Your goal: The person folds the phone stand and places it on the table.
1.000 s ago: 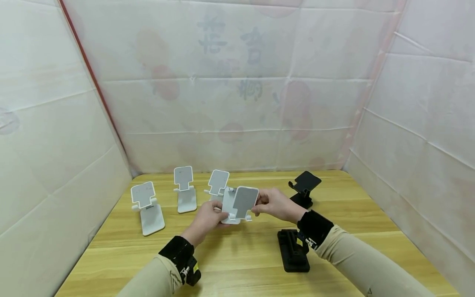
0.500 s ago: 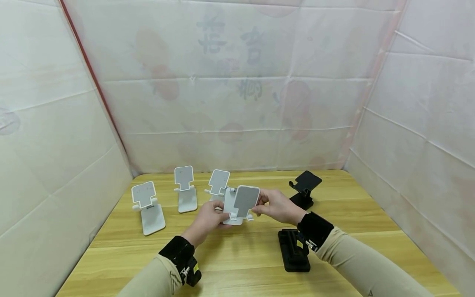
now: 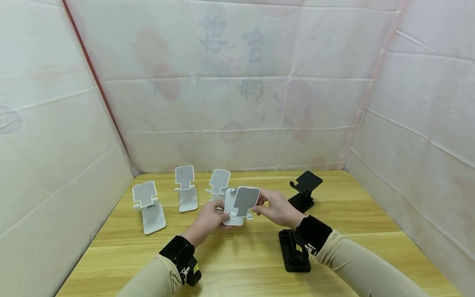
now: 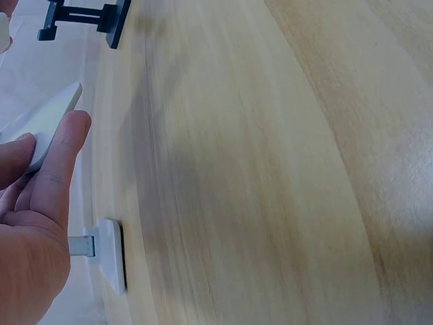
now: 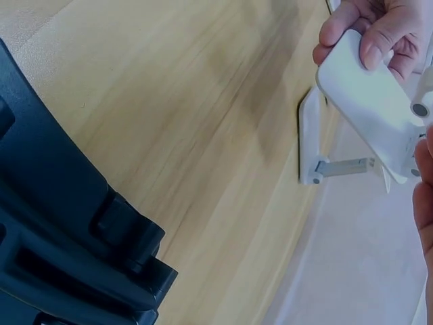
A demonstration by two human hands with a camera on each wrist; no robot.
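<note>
1. Both hands hold a white plastic folding phone stand (image 3: 239,205) just above the light wooden bench (image 3: 241,264), near its middle.
2. The left hand (image 3: 208,220) grips the stand's base with curled fingers.
3. The right hand (image 3: 276,208) pinches its grey-faced plate at the edge.
4. Three more white stands (image 3: 185,192) stand unfolded behind on the left.
5. An unfolded black stand (image 3: 304,187) stands behind on the right; a folded black stand (image 3: 293,253) lies under the right wrist.

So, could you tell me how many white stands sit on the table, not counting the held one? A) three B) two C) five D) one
A: three white stands sit on the table, while both hands hold a fourth.
</note>
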